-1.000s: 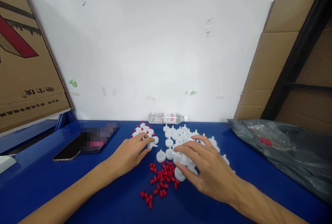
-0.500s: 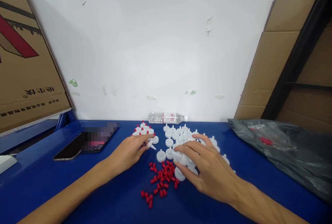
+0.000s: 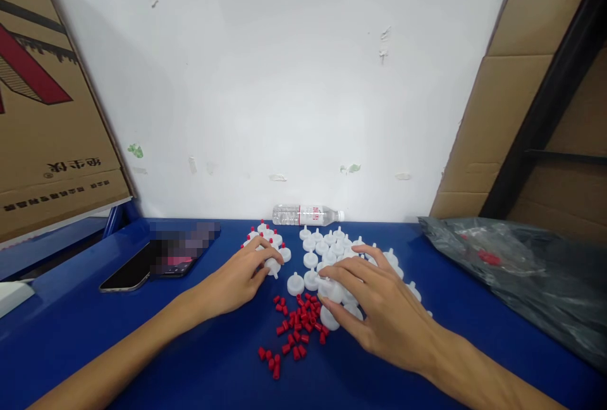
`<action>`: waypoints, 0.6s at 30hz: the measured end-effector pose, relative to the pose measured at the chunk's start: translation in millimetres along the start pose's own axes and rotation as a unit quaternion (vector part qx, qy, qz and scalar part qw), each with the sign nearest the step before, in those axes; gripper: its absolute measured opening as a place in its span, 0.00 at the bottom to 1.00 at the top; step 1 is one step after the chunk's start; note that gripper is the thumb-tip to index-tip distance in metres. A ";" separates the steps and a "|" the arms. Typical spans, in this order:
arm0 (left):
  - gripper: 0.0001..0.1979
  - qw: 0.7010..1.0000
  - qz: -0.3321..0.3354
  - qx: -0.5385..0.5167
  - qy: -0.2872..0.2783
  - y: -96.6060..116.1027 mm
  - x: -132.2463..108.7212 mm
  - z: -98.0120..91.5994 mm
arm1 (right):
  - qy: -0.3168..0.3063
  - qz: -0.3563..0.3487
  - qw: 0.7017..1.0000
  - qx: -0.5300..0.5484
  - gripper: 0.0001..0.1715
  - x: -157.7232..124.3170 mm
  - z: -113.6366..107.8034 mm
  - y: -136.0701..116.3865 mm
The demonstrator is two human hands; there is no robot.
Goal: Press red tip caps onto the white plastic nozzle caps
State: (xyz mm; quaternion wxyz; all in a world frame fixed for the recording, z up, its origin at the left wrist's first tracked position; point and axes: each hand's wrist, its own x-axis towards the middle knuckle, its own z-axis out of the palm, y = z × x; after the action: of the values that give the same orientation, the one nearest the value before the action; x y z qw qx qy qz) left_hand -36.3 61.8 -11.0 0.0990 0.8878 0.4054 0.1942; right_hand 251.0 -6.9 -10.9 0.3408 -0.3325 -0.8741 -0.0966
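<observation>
Carton (image 3: 57, 116) at the left edge: printing stands upside down. Three large Chinese characters, seemingly 绝尘侠, with an ® beside them; the smaller line of characters under these is not safely legible. A red-and-black graphic above. Clear bottle (image 3: 284, 214) lies on its side against the wall (image 3: 303, 81); its white label bears red characters, turned sideways, too small to read. Two phones (image 3: 126, 271) on the counter (image 3: 190, 359), one partly pixelated, nothing readable.

Left hand (image 3: 237, 278): thumb and fingers clamped on a white nozzle cap (image 3: 272, 266), nozzle pointing down toward the person. It is just beside the cluster of red-tipped caps (image 3: 262, 228), which the fingers partly hide. Right hand (image 3: 386, 299): thumb and fingertips closed about another white cap (image 3: 332, 290), over the near side of the bare-nozzle caps (image 3: 310, 260), most of them upright. Loose red tips (image 3: 298, 320) lie scattered on the counter between the hands, nearer the person; a few (image 3: 277, 369) sit apart from the main heap.

Dark grey plastic bag (image 3: 531, 290) to the right, red pieces (image 3: 488, 257) showing at it. Behind it, a folded cardboard sheet (image 3: 502, 106) leans.

Against the earlier frames: the cap in the left hand has been turned. A second ago its nozzle pointed rightward, half a second ago obliquely down and right, now nearly straight down. Right hand and its cap hold the same pose. Loose red tips lie as before.
</observation>
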 end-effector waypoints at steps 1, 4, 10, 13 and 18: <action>0.15 1.000 0.001 -0.006 0.001 -0.2 0.4 0.1 | 0.000 0.000 1.000 0.001 0.16 0.0 0.1 -0.2; 0.15 1.000 -0.001 -0.008 0.000 -0.5 0.9 0.2 | 0.002 -0.001 1.000 0.003 0.15 0.3 -0.1 -0.8; 0.19 1.000 0.014 -0.019 0.002 -0.4 2.4 -2.2 | 0.002 -0.005 1.000 0.005 0.15 1.1 -1.5 -1.5; 0.20 0.999 0.026 -0.018 -0.005 -3.6 3.7 0.9 | 0.003 -0.006 1.000 0.007 0.15 1.2 -1.7 -1.6; 0.17 1.000 0.023 -0.013 -0.003 -8.1 3.8 10.9 | 0.002 -0.004 1.000 0.004 0.15 0.9 -1.5 -1.8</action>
State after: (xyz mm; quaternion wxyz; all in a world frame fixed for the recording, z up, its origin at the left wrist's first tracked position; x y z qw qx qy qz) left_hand -34.9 69.8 -22.5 0.1077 0.8960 0.3823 0.1987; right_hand 250.1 -8.4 -9.1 0.3434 -0.3278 -0.8750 -0.0952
